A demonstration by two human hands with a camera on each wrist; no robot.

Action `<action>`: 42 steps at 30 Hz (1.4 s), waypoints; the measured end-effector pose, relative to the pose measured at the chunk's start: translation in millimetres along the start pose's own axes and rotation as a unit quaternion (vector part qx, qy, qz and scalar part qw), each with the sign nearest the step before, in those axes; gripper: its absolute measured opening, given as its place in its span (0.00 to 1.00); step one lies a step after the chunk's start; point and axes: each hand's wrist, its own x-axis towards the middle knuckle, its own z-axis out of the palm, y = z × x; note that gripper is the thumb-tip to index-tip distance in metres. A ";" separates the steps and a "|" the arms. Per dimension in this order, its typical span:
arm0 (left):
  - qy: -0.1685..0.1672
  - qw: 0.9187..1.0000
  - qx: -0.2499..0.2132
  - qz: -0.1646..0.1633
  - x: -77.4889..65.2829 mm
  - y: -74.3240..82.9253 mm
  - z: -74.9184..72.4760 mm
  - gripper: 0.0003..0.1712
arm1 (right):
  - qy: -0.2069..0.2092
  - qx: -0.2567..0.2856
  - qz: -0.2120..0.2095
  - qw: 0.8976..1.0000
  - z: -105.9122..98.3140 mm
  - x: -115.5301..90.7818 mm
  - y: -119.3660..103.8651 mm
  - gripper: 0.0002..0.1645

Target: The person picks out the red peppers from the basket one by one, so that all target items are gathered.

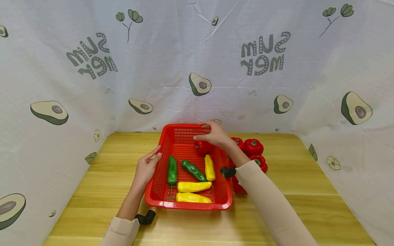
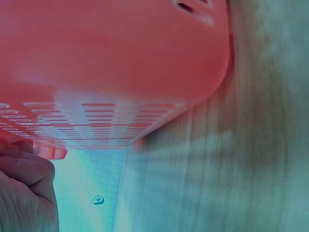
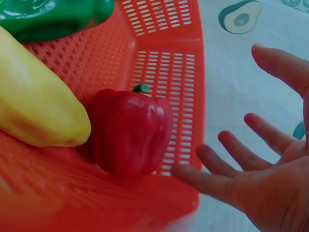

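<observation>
A red plastic basket stands on the table, with my left hand gripping its left rim by the fingers and thumb. In the left wrist view the curled fingers lie at the basket's edge. Over the far right corner of the basket is my right hand, fingers spread and holding nothing. Below it a red bell pepper rests inside the corner, stem sideways, near a long yellow pepper. Two more yellow peppers lie at the near end, and two green peppers lie beyond them.
Several red bell peppers sit on the wooden table right of the basket, partly hidden by my right forearm. A white curtain printed with avocados hangs behind the table and along both sides.
</observation>
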 end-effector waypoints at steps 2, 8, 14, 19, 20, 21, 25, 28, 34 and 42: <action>0.001 1.000 0.004 0.000 -0.2 0.3 -0.1 0.23 | -0.001 -0.008 0.004 1.000 3.6 2.2 0.2 0.46; -0.001 1.000 0.007 0.004 1.2 1.2 -1.4 0.23 | -0.001 -0.043 0.016 0.999 11.7 7.4 4.8 0.44; -0.005 1.000 0.008 0.000 0.5 1.8 -3.1 0.24 | -0.008 -0.055 0.034 0.998 17.0 8.8 11.4 0.45; -0.006 1.000 0.010 -0.005 -1.1 1.6 -4.5 0.24 | -0.016 -0.076 0.039 0.996 22.1 10.2 17.7 0.48; -0.005 1.000 0.011 -0.005 -1.3 1.4 -4.8 0.24 | -0.018 -0.084 0.039 0.996 23.3 10.5 18.4 0.48; -0.004 1.000 0.014 -0.002 -1.3 0.9 -5.2 0.24 | -0.020 -0.089 0.039 0.995 24.6 10.7 19.1 0.48; 0.001 1.000 0.015 0.001 -1.8 0.8 -5.9 0.23 | -0.025 -0.104 0.045 0.993 30.1 10.7 20.8 0.47; 0.000 1.000 0.011 0.002 -2.6 1.0 -5.3 0.23 | -0.025 -0.113 0.049 0.992 33.7 10.8 22.2 0.45; -0.001 1.000 0.006 0.006 -3.8 0.7 -4.5 0.24 | -0.018 -0.116 0.046 0.992 36.5 10.6 23.3 0.39; -0.003 1.000 0.001 -0.005 -3.6 -1.0 -4.5 0.23 | -0.027 -0.109 0.062 0.992 38.1 9.5 23.7 0.36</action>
